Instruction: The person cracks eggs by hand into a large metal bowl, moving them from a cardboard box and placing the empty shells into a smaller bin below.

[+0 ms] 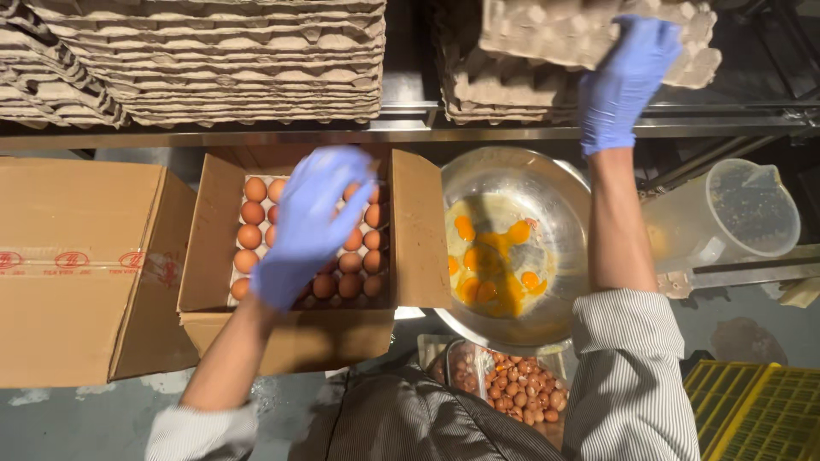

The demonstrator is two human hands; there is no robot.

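My kit: blue disposable glove on left hand (pixel 309 224) and right hand (pixel 626 81); grey pinstriped shirt, sleeves pushed up.

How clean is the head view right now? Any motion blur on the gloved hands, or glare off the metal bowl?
Head view: the left hand in a blue glove is smeared by motion blur over the open cardboard box of brown eggs; the right hand in a blue glove, on a grey pulp egg tray, is sharper; the round metal bowl of cracked yolks shows soft glare on its rim; the floor lies dim.
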